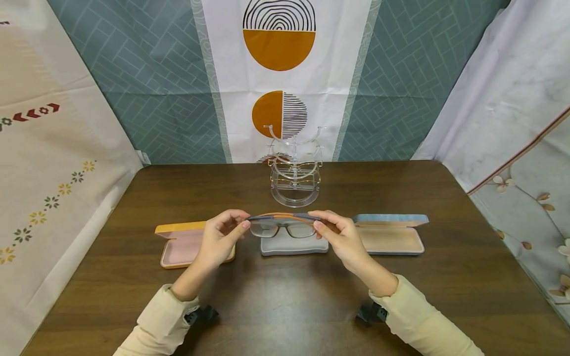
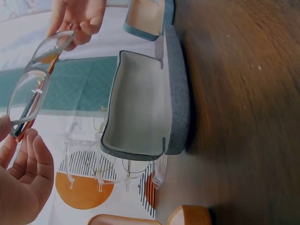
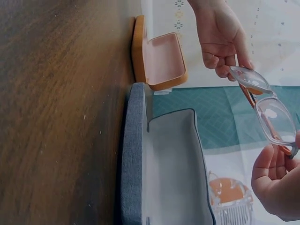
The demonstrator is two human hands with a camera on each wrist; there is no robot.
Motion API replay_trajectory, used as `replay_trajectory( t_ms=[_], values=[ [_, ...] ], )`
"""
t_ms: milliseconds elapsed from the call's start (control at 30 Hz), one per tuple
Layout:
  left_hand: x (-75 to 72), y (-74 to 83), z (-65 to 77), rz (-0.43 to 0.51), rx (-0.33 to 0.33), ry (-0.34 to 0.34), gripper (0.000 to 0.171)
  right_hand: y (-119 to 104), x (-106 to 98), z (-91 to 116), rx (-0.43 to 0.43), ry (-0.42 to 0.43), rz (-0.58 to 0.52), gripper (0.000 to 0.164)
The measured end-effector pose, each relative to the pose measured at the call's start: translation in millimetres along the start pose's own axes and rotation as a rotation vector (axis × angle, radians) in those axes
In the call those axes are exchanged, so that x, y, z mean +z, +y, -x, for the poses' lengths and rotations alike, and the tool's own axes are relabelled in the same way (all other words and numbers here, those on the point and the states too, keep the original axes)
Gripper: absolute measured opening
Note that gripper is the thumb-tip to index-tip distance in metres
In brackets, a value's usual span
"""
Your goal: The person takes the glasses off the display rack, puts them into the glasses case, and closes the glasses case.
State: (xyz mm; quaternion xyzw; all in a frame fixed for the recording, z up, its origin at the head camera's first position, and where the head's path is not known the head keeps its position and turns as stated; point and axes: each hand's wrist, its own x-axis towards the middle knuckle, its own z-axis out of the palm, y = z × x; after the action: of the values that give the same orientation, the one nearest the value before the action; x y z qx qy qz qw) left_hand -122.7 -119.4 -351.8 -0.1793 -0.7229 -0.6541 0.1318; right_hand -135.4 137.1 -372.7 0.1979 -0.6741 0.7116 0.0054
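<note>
Both hands hold a pair of eyeglasses up in the air above the middle of the table. The frame is clear-grey, and its temples, orange on one face, lie folded behind the lenses. My left hand pinches the left corner between thumb and fingers; my right hand pinches the right corner the same way. Just below and behind the glasses is a grey glasses case. In the left wrist view this case stands with its lid up, its pale lining bare.
An orange case with pink lining lies open at left, a blue case with beige lining open at right. Behind stands a clear acrylic display rack bearing thin-framed glasses. Patterned cloths hang around the wooden table.
</note>
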Motion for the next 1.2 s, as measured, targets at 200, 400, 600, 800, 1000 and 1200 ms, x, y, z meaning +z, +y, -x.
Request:
replay_trajectory(
  t_ms=[200,400,600,800,1000,1200],
  values=[
    [-5.9,-9.0,1.9,0.006,-0.009,0.018,0.011,3,4,2,0.023,-0.007,0.01,0.028],
    [-13.9,-28.7,3.6,-0.001,-0.024,0.025,0.011,6,7,2,0.026,-0.01,-0.013,0.028],
    [-20.6,-33.6,7.1,0.004,-0.037,0.037,0.009,8,11,0,0.058,0.009,-0.033,0.026],
    [-28.5,-36.4,12.0,0.025,-0.052,0.044,0.009,13,19,-3,0.084,0.004,-0.036,0.022],
    [-35.5,-36.9,15.3,0.038,-0.046,0.037,0.01,18,25,-6,0.094,-0.002,-0.057,0.022],
    [-44.9,-38.3,18.5,0.014,-0.057,0.008,0.011,22,32,-9,0.128,0.0,-0.08,0.024]
  ],
)
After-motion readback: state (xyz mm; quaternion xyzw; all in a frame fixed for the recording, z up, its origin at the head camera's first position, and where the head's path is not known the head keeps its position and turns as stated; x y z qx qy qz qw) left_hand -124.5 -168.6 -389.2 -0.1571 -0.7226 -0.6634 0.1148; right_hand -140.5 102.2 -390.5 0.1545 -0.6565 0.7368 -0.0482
